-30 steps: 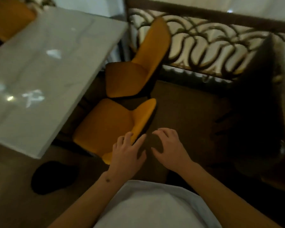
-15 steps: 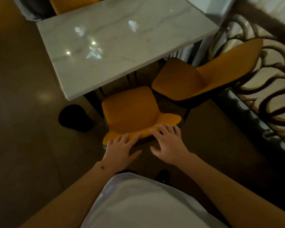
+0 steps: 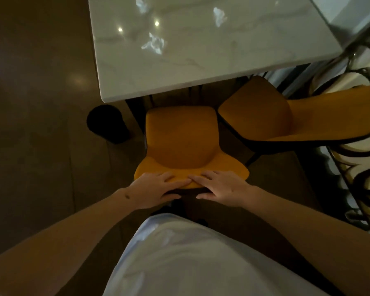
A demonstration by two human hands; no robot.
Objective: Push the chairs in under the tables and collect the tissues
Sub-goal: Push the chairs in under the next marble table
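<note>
Here, the scene in labelled lines:

Left hand: low centre of frame, fingers spread flat over the top edge of the near chair backrest, thumb tucked behind it; gripping the backrest.
Right hand: just right of the left hand, likewise laid over the same backrest edge, thumb behind; fingertips of both hands nearly meeting at mid-edge.
Near chair: centre of frame, orange seat facing the bench, front edge just beside the bench's near edge, seat almost wholly in the open.
Second chair: right of centre, orange, angled, its seat corner tucked under the bench edge, backrest stretching to the right frame border.
Bench: pale marble top filling the upper centre.
Tissues: three crumpled white pieces on the bench top — largest tissue mid-top, small tissue at upper edge, third tissue upper right of centre.
Dark round object: on the floor, left of the near chair; kind unclear.
Railing: patterned, along the right edge.
White shirt: bottom centre.
</note>
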